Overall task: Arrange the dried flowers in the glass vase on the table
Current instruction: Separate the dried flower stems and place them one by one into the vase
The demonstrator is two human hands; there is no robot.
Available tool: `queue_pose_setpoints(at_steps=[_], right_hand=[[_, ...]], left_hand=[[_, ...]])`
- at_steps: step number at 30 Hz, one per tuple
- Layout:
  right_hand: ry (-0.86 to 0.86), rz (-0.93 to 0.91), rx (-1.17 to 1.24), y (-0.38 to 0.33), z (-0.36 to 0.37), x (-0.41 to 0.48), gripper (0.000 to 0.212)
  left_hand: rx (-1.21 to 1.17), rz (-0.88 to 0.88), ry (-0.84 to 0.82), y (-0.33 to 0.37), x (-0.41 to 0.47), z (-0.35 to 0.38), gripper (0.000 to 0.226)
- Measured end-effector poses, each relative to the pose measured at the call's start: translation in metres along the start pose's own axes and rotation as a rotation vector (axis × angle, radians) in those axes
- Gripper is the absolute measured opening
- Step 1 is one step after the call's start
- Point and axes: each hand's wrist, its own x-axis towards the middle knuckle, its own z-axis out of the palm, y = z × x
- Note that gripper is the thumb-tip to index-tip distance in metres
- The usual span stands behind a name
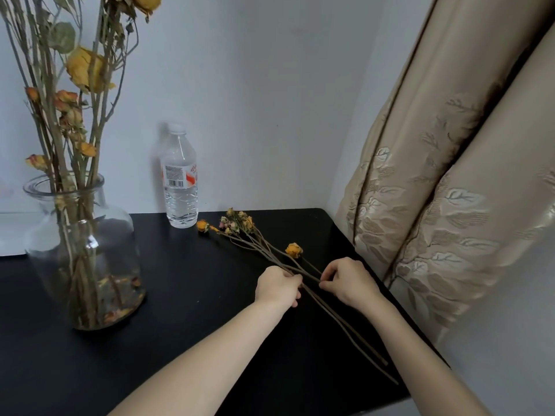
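From the head camera, a loose bundle of thin brown dried flower stems [341,321] lies on the right part of the glossy black counter [180,319]. Its small yellow and pink heads point away toward the wall and its bare cut ends point toward the person. Both hands meet at the middle of the bundle.

The left hand [277,286] has its grip curled round several stems at once, apparently to gather them so that they lift as one. Just beside it, the right hand [345,282] has its grip pinched, thumb against fingertip, on the stems where they cross. This looks like a way to line them up, though which stem it holds cannot be told. A single dried yellow rose head [293,250] rests just beyond the hands.

Holding at mid-stem keeps the brittle heads untouched and leaves the cut ends free to enter a neck first.

The wide-necked clear glass vase [87,256] stands well apart on the left of the counter. It already holds tall dried stems with yellow and orange blooms [85,70], and fallen petals lie on its bottom. The task looks partly done; the bundle is not yet raised.

A clear plastic water bottle [181,181] stands at the back by the wall, between the vase and the flower heads. A beige embroidered curtain [450,181] hangs beside the counter's right edge.
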Motion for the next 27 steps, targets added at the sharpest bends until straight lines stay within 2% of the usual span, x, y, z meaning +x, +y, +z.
queue_pose_setpoints(at_steps=[8,20,27], right_hand=[[0.005,-0.026,0.136,-0.001,-0.012,-0.006,0.011],[0.047,0.011,0.216,-0.011,-0.014,-0.015,0.013],[0.038,0.025,0.239,-0.018,-0.014,-0.02,0.016]], left_hand=[[-0.134,0.086,0.029,-0.001,-0.025,-0.014,0.026],[-0.096,0.28,0.076,-0.006,-0.049,-0.044,0.024],[-0.101,0.319,0.116,-0.008,-0.052,-0.065,0.023]])
